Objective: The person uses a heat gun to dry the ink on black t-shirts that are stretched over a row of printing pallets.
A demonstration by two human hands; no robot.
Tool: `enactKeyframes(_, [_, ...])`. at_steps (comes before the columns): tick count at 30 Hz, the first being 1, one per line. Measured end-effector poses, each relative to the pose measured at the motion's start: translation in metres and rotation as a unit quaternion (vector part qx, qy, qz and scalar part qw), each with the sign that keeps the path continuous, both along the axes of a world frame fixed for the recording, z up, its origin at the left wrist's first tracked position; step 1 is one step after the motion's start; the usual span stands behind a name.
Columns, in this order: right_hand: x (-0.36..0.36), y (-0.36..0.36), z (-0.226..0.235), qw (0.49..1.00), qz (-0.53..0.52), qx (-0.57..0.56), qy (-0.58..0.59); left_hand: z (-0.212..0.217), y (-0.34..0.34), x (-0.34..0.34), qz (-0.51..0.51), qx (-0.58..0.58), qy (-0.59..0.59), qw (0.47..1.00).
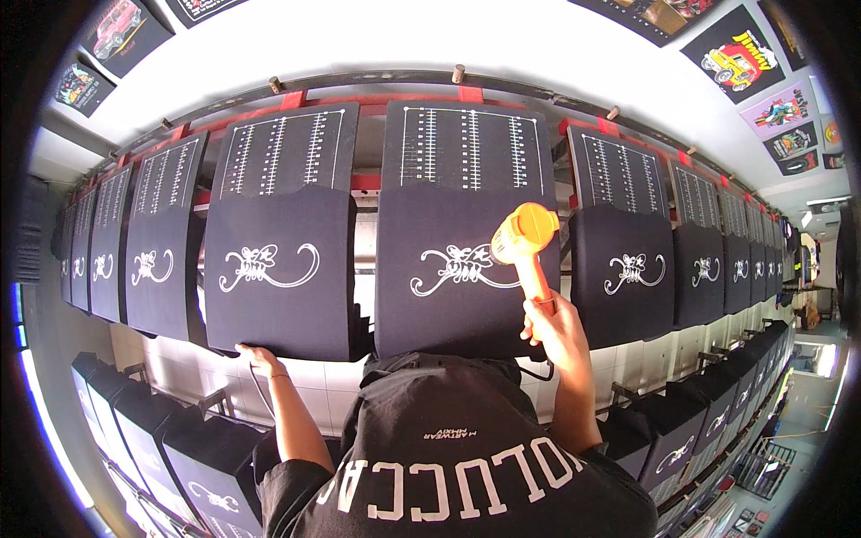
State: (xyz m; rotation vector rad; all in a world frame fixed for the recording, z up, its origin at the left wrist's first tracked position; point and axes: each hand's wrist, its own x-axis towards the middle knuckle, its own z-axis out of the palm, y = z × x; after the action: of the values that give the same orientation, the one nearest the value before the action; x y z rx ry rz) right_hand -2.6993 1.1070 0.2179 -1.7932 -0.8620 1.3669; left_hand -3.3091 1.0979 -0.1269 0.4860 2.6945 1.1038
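My right hand (pixel 556 332) is wrapped round the handle of an orange hair dryer (pixel 531 235), which I hold up over a black shirt (pixel 448 314) stretched on a board. The dryer hides the right end of that shirt's white line print (pixel 462 266). My left hand (pixel 262 360) is closed on a dark cord (pixel 263 393) at the lower edge of the neighbouring black shirt (pixel 278 314), which bears the same print. Another piece of cord (pixel 538 371) hangs below my right hand.
Boards with printed ruler marks (pixel 471 148) stand in a long row on a red and dark metal frame (pixel 359 183), several covered by black shirts. A second row of shirt boards (pixel 211 457) runs behind me on both sides. Picture prints (pixel 737 56) hang on the far wall.
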Motion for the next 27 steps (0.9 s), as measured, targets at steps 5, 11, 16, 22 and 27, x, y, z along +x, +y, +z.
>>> enactKeyframes(5, [0.007,0.006,-0.002,0.998,-0.041,-0.019,0.052,0.064,0.029,0.064,0.026,0.007,-0.104,0.994])
enactKeyframes(11, [0.009,0.019,-0.002,0.994,-0.015,-0.056,0.09,0.06,0.019,0.053,0.029,0.075,-0.132,0.988])
enactKeyframes(16, [-0.012,0.013,-0.009,0.998,0.003,0.015,0.055,0.037,0.009,0.03,-0.029,-0.042,-0.003,0.999])
enactKeyframes(22, [-0.023,0.019,-0.006,0.998,0.02,-0.002,0.068,0.032,0.008,0.024,-0.019,0.021,-0.042,0.999])
enactKeyframes(27, [-0.03,0.033,-0.002,0.993,0.03,-0.046,0.103,0.07,0.018,0.06,0.017,0.134,-0.15,0.979])
